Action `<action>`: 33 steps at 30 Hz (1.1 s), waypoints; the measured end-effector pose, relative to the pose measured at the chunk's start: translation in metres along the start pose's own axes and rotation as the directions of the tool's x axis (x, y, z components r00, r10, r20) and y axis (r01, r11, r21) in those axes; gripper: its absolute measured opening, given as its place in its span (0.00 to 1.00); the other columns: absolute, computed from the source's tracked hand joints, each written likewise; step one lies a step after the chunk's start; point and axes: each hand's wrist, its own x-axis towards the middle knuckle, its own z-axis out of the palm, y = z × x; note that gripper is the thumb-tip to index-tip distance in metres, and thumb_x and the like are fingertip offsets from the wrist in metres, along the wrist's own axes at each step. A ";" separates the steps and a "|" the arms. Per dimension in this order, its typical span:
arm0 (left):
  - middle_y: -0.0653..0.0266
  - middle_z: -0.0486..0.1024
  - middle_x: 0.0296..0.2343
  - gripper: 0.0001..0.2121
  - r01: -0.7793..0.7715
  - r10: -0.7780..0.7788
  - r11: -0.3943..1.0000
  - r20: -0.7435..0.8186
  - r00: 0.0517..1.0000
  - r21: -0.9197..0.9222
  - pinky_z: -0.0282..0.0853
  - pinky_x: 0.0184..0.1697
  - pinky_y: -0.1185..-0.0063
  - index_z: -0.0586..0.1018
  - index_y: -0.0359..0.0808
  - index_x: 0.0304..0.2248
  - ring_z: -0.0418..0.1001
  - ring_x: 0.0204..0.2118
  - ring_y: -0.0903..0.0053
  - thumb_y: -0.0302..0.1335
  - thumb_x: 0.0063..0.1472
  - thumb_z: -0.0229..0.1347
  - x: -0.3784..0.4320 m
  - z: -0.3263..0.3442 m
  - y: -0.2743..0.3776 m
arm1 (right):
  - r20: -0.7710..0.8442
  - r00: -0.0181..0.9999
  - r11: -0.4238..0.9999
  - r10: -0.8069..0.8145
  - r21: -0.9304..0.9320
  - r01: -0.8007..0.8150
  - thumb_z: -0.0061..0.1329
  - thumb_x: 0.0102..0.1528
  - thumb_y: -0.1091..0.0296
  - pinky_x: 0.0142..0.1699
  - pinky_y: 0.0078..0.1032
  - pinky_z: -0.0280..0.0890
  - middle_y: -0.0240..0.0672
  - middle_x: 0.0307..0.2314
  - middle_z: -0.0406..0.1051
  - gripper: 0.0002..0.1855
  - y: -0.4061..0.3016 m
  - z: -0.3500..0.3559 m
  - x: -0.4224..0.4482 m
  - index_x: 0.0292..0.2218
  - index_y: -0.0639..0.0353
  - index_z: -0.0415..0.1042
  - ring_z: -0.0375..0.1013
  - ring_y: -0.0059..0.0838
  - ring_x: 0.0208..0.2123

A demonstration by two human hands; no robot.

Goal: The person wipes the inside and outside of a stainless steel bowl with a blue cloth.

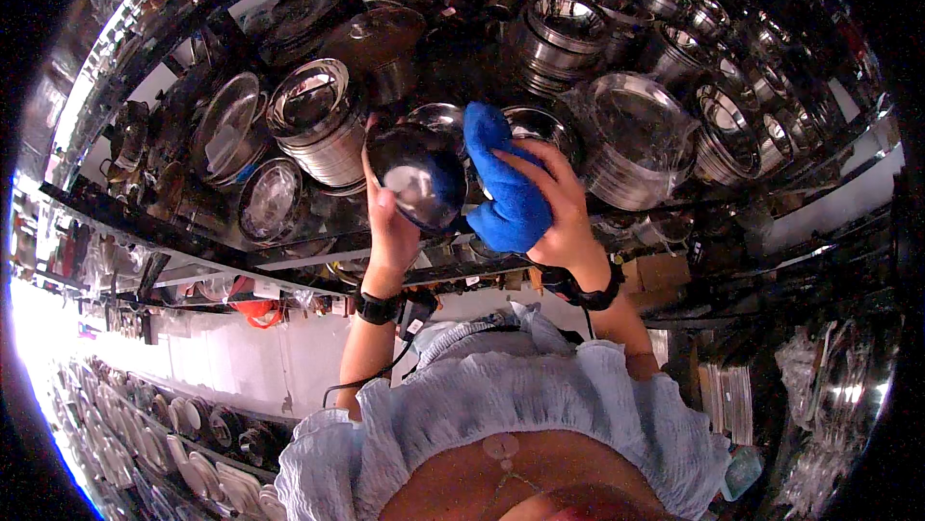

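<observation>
My left hand (390, 221) grips a shiny metal bowl (423, 177) by its side, its rounded outside towards me and the thumb on its wall. A folded blue cloth (506, 185) is held in my right hand (564, 210), just right of the bowl; a narrow gap shows between cloth and bowl. Behind them on the shelf lie a round metal bowl (437, 116) and another metal bowl (538, 123), both partly covered by my hands and the cloth. Dark bands are strapped around both wrists.
A tall stack of metal bowls (318, 127) stands left, beside a small plastic-wrapped dish (271, 199). Right are plastic-wrapped stacked plates (639, 141) and more bowls (726, 130). A lidded pot (376, 44) stands behind. The shelf's front edge (289, 257) runs below my hands.
</observation>
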 end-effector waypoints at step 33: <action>0.60 0.68 0.46 0.33 0.007 -0.075 0.977 -0.312 0.947 -0.213 0.58 0.54 0.65 0.68 0.41 0.49 0.65 0.50 0.65 0.58 0.54 0.40 0.004 0.055 0.027 | -0.151 0.985 0.996 0.077 -0.030 -0.083 0.62 0.30 0.62 0.52 0.41 0.58 0.44 0.44 0.65 0.36 -0.005 0.038 -0.007 0.45 0.55 0.70 0.64 0.48 0.45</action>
